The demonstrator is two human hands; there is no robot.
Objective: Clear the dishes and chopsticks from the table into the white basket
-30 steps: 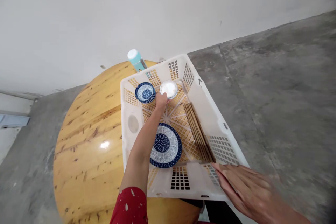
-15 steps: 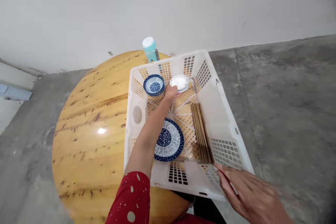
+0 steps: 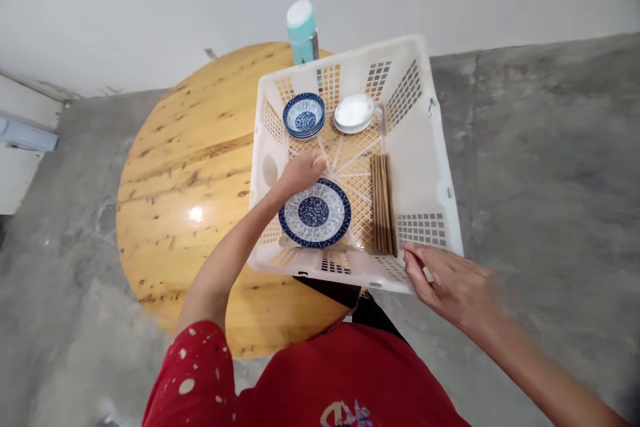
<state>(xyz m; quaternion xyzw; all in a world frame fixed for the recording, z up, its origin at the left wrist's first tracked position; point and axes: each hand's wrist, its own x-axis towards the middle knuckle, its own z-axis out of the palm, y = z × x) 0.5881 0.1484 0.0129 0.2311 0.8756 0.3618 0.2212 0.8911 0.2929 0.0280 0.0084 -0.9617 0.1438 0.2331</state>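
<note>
In the head view, the left hand (image 3: 300, 172) reaches into the white plastic crate (image 3: 425, 167), fingers curled loosely at the far rim of the blue-patterned plate (image 3: 315, 213); whether it grips the plate cannot be told. The right hand (image 3: 450, 280) clasps the crate's near right corner. Inside lie brown chopsticks (image 3: 383, 203), stacked blue bowls (image 3: 304, 115) and white dishes (image 3: 354, 113). A teal bottle (image 3: 303, 30) stands on the round wooden table (image 3: 190, 173).

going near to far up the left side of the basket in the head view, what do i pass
left hand at the far rim of the large blue-patterned plate → stack of small blue bowls → teal bottle standing beyond the white basket
</note>
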